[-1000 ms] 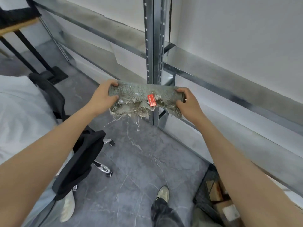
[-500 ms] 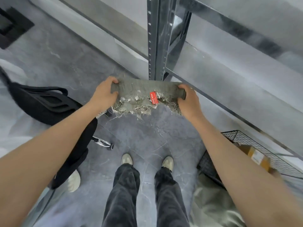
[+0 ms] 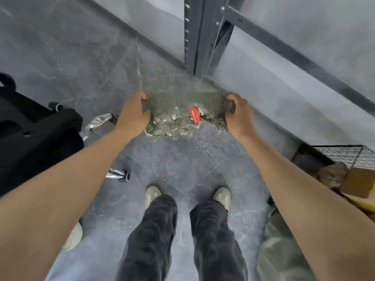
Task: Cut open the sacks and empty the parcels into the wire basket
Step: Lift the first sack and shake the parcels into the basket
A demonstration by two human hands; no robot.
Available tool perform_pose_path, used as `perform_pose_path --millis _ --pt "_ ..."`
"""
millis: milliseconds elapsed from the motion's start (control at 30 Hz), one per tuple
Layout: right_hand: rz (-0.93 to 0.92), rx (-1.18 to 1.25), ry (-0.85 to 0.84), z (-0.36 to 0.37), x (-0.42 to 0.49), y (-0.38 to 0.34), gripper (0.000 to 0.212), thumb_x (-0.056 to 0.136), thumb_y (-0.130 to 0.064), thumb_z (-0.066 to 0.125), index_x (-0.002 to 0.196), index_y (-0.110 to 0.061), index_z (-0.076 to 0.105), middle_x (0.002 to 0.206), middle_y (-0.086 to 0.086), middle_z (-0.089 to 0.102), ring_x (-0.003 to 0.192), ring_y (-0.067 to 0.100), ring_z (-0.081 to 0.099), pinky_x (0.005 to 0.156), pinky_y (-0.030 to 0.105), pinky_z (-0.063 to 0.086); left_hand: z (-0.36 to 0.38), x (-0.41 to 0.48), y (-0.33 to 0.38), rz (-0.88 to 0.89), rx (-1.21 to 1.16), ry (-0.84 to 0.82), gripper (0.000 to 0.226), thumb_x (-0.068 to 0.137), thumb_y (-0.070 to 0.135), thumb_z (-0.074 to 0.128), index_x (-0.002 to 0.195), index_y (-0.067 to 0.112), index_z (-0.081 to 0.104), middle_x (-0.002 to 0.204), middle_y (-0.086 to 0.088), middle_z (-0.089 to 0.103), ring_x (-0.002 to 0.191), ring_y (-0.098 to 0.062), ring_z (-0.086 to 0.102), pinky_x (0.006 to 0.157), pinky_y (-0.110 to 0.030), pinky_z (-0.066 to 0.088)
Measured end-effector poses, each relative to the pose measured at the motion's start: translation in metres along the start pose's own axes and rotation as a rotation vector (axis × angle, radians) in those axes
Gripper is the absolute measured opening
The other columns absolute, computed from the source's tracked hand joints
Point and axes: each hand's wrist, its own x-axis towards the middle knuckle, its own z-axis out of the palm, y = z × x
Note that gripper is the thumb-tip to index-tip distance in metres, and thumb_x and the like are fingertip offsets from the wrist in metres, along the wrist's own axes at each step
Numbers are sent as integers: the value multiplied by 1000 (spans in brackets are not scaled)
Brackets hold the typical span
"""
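sack (image 3: pixel 178 102) grey-green woven, red tag (image 3: pixel 195 115) | floor (image 3: pixel 71 57) grey marbled | trousers (image 3: pixel 154 236) dark

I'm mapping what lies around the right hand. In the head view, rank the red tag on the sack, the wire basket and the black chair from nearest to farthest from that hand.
From the right hand:
1. Red tag, just to its left on the sack.
2. Wire basket, lower right.
3. Black chair, far left.

sack (image 3: pixel 178 104): grey woven, frayed edge, held stretched | wire basket (image 3: pixel 345 155): right, holds parcels (image 3: pixel 359 183)
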Motion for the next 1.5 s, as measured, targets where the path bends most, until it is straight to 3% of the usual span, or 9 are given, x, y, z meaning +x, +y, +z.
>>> perform_pose_path --millis 533,633,733,833,933,1100,1200,1433,1500 --pt "14 -66 -60 206 156 154 48 88 4 43 129 -19 55 123 11 58 107 29 55 68 22 39 216 158 -124 -19 -5 -31 34 85 0 55 118 5 45 115 -18 52 103 -31 50 76 -31 36" --pt "7 -29 -79 217 172 161 51 91 4 45 136 -18 52 130 11 55 109 29 56 79 32 49 225 174 -126 -40 -30 -69 42 88 5 55 128 11 46 117 -13 53 97 -24 50 73 -25 34" --pt "20 15 -56 216 178 159 46 94 -1 49 138 -18 51 138 7 50 117 25 54 82 23 44 224 180 -121 -63 -75 -89 48 87 5 56 134 13 49 126 -7 53 109 -21 50 80 -20 35" --pt "45 50 -43 199 166 146 42 97 -6 47 137 -19 52 145 3 46 129 21 46 97 20 38 211 169 -112 -84 -25 -87 41 91 11 50 133 8 51 131 -13 53 117 -27 51 87 -27 38" --pt "52 85 -50 165 142 125 41 97 -8 47 136 -18 52 145 2 47 132 21 44 108 34 38 189 143 -92 -96 -23 -118 37 94 14 47 130 7 52 133 -16 52 118 -31 51 86 -28 38" --pt "48 97 -68 92 88 76 40 95 -7 44 131 -20 57 136 4 55 115 22 58 85 24 44 134 85 -34 -107 -17 -128 36 96 15 41 131 10 51 127 -17 55 112 -31 53 84 -28 40" --pt "-2 85 -72 40 53 41 40 95 -9 45 133 -16 56 137 2 56 126 19 50 100 23 36 90 51 9 -64 -6 -124 36 98 16 38 131 12 51 131 -15 52 110 -28 53 76 -22 33" --pt "-98 102 -74 -81 -15 -49 38 99 -15 44 137 -14 51 140 3 53 114 15 55 84 3 32 -24 -24 107 14 -51 -44 34 97 19 38 127 12 54 124 -8 58 94 -18 56 80 -24 39" --pt "-112 110 -88 -115 -36 -71 40 101 -18 42 140 -15 47 144 3 48 126 18 47 97 16 33 -53 -47 131 31 -43 -31 33 97 24 38 122 12 56 125 -10 58 105 -24 55 88 -29 40"
